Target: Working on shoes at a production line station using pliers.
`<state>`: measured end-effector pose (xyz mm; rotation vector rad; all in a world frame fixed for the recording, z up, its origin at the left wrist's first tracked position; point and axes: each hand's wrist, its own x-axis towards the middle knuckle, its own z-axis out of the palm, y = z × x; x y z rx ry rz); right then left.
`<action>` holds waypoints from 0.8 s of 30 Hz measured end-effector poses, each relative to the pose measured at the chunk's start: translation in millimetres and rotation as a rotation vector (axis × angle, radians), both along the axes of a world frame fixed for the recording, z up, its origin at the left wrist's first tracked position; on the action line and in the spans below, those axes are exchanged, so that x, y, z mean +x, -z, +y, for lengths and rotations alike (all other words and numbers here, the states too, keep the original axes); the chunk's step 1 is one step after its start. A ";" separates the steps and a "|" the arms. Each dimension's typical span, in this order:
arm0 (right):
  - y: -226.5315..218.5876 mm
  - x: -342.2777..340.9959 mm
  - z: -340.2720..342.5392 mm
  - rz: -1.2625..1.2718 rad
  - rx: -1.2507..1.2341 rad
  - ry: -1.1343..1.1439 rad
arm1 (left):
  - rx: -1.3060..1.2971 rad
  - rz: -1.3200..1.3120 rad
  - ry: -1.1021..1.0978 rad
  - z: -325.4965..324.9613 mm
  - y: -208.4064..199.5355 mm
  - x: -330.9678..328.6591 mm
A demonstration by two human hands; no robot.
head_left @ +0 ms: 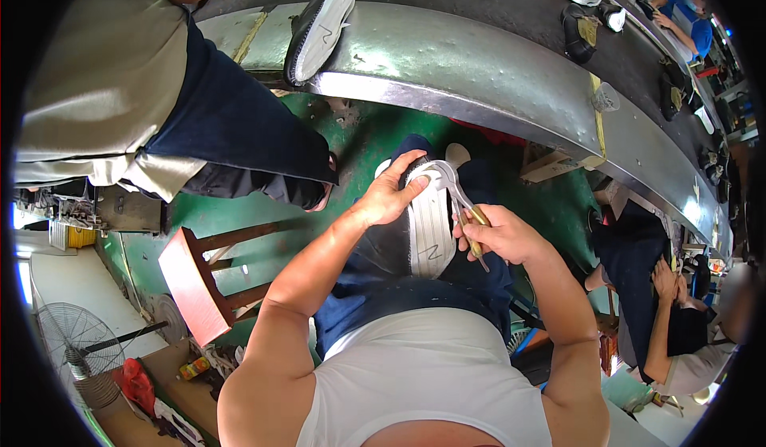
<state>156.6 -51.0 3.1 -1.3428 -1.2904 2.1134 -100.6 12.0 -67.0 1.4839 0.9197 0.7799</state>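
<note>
Above my lap lies a black shoe upper with a white underside (pixel 428 236), its bottom turned up and its toe pointing away from me. A dark pen mark shows near the heel. My left hand (pixel 389 198) is closed round the toe end, with the thumb pressing on the white bottom. Lasting pincers (pixel 452 182) with a curved metal head and brass-coloured handles are in my right hand (pixel 504 236). The pincers' head lies over the toe edge, close to my left thumb. Whether the jaws grip the upper's edge I cannot make out.
Ahead runs a metal-edged workbench (pixel 447 56) with a dark belt and several shoes; one black-and-white shoe (pixel 323 36) lies on its edge. A standing person (pixel 104 88) is close at left, beside a wooden stool (pixel 195 283). A fan (pixel 76 351) stands lower left; another person (pixel 678 327) sits at right.
</note>
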 end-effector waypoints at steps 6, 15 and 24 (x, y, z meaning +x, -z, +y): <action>43.4 -3.9 -2.2 -0.406 0.769 -0.044 | -0.087 -0.141 0.039 8.3 15.6 -2.1; 20.0 -19.6 -20.6 -0.735 0.839 -0.085 | -0.244 -0.253 0.032 3.2 11.7 -5.0; -26.3 6.6 -1.0 -0.448 0.258 -0.257 | -0.247 -0.168 -0.183 2.9 13.8 16.0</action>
